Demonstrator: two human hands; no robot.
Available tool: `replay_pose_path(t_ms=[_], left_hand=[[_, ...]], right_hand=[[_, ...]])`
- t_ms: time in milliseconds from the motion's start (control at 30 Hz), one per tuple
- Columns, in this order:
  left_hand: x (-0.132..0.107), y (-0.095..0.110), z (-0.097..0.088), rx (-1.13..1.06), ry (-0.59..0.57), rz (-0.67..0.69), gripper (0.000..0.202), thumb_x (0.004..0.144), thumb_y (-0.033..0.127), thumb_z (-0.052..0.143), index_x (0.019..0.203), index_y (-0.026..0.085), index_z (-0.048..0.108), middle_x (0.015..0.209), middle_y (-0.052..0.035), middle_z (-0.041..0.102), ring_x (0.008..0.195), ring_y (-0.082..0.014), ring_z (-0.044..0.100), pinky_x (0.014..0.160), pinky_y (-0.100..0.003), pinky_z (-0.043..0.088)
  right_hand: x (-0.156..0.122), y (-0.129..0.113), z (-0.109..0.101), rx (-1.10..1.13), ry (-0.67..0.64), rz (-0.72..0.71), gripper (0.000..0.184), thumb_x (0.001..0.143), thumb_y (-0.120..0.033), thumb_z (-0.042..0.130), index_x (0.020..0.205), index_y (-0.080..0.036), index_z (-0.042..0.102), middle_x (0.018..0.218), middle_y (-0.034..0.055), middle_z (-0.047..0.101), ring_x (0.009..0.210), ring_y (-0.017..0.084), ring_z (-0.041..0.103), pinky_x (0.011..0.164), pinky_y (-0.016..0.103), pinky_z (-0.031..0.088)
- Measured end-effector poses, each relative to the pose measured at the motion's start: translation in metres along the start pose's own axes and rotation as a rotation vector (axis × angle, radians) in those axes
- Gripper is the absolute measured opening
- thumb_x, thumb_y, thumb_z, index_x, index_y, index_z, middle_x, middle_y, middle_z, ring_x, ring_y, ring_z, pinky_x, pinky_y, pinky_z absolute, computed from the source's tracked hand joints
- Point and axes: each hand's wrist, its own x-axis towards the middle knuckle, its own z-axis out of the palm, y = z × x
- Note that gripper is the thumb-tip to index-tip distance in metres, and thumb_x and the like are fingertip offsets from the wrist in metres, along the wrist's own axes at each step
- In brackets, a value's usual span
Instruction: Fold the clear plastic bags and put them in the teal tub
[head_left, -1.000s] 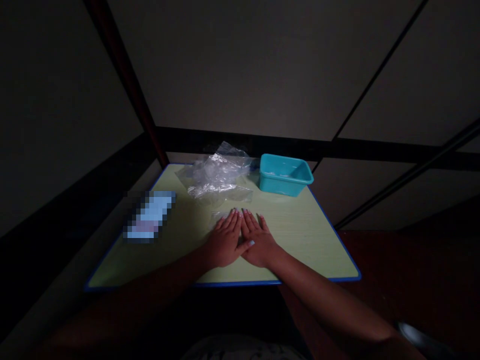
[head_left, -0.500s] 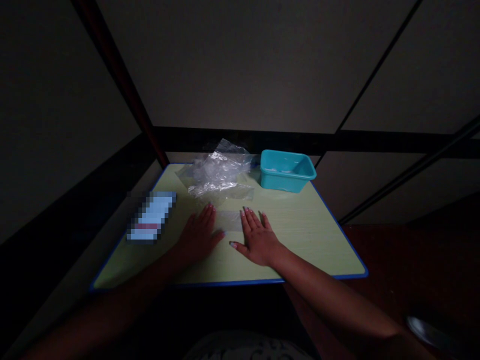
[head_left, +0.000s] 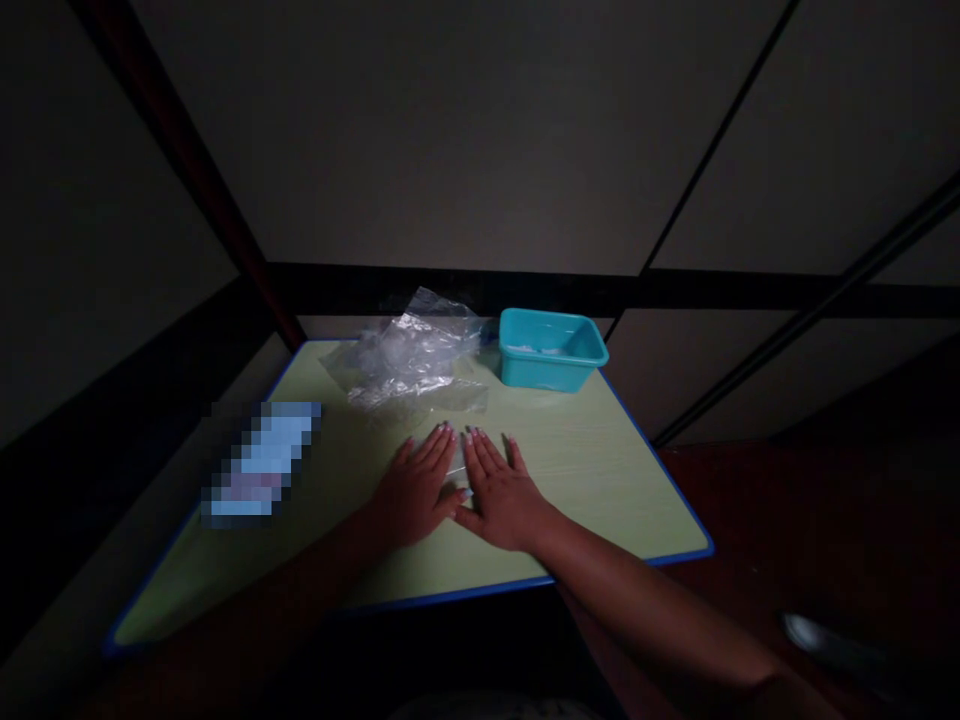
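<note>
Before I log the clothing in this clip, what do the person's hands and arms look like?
The left hand and right hand are without gloves, and no sleeves show on the forearms. The nails seem to carry a light polish, though dimness leaves that uncertain. No rings, watch or bracelet show.

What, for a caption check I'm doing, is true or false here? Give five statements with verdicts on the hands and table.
1. The left hand is palm down. True.
2. The turquoise container stands right of the crumpled clear plastic. True.
3. The right hand is inside the container. False: it is palm down beside the left hand.
4. A piece of clear film shows between the hands. True.
5. The table edging is red. False: it is blue.
</note>
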Motion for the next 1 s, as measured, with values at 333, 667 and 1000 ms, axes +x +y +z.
replay_pose_path(t_ms=[333,667,1000], left_hand=[[0.002,-0.010,-0.022,-0.127,0.134,0.049,0.061,0.093,0.041,0.038,0.148,0.013,0.033,0.153,-0.0140,0.035,0.142,-0.0299,0.029,0.115,-0.058,0.008],[0.002,-0.032,-0.012,-0.353,-0.099,0.284,0.060,0.096,0.059,0.028,0.144,0.027,0.041,0.154,-0.0042,0.034,0.145,-0.0251,0.024,0.116,-0.050,0.018],[0.002,-0.041,0.002,-0.586,-0.063,0.277,0.060,0.097,0.059,0.021,0.137,0.026,0.052,0.147,-0.0060,0.047,0.139,-0.0242,0.037,0.116,-0.044,0.021]], right_hand=[[-0.002,0.045,-0.054,0.004,-0.080,-0.181,0.066,0.093,-0.042,0.047,0.151,-0.018,0.026,0.158,0.0111,0.018,0.147,0.026,0.010,0.114,0.059,0.007],[0.006,0.076,-0.059,-0.012,0.023,-0.455,0.038,0.096,-0.037,0.040,0.121,-0.025,0.066,0.135,0.0017,0.059,0.138,0.019,0.037,0.118,0.042,0.008],[0.001,0.075,-0.046,0.038,0.129,-0.608,0.029,0.091,-0.032,0.049,0.105,-0.019,0.071,0.124,0.0086,0.066,0.130,0.025,0.047,0.117,0.049,0.011]])
